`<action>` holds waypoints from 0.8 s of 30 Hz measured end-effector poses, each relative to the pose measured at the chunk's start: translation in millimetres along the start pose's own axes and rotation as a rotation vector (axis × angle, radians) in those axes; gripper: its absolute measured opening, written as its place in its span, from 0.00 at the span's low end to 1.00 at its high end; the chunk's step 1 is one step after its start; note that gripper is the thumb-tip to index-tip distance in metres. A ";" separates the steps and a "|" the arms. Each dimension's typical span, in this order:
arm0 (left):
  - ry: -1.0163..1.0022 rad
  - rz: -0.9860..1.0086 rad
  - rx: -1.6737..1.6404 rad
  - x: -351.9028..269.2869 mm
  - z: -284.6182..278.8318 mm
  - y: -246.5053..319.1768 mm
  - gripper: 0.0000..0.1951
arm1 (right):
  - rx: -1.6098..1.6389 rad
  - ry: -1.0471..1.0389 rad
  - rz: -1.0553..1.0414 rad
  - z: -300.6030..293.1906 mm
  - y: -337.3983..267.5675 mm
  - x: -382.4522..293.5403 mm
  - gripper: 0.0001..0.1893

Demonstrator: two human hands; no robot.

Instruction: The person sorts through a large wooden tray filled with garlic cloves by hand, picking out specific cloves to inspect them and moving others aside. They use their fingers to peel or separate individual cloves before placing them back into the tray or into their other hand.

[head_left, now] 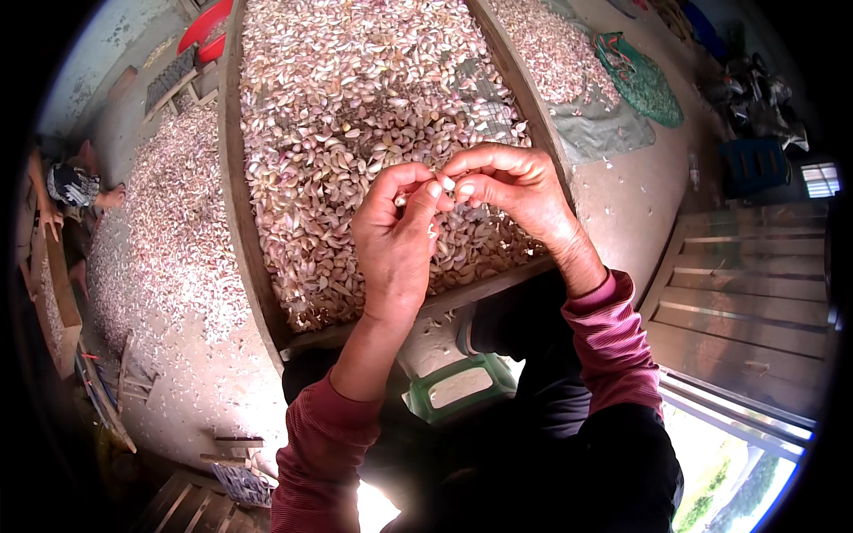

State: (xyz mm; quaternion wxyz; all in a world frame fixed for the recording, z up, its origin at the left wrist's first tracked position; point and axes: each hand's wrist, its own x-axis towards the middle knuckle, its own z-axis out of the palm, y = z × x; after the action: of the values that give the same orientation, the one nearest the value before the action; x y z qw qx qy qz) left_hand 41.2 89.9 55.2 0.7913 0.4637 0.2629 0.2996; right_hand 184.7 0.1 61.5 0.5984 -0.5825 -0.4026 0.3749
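Note:
My left hand [398, 243] and my right hand [516, 185] meet fingertip to fingertip above a wood-framed mesh tray [230, 166]. A small pale garlic clove [448, 183] shows between the fingertips of both hands. Another clove [400, 199] sits in the curled fingers of my left hand. My right thumb and index finger are pinched close at the small clove; fingers hide part of it. Below, loose unpeeled garlic cloves [313, 193] cover most of the tray, with bare mesh [496, 114] showing toward its right side.
Garlic is heaped on the floor at left [176, 220] and at right [550, 50], near a green net bag [640, 83]. Another person's hand [50, 216] rests by a wooden frame [68, 323] at far left. A green plastic stool [460, 386] stands below the tray's near edge.

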 end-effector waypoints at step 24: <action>-0.104 -0.034 0.117 -1.2 7.0 -5.7 0.11 | 0.180 -0.047 0.044 3.7 -1.3 -2.1 0.04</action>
State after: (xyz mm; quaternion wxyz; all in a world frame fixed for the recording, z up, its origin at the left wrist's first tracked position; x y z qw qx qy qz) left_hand 46.6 82.8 53.3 0.7803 0.5198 0.2463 0.2457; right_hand 180.4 -0.5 62.8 0.6302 -0.5261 -0.3685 0.4363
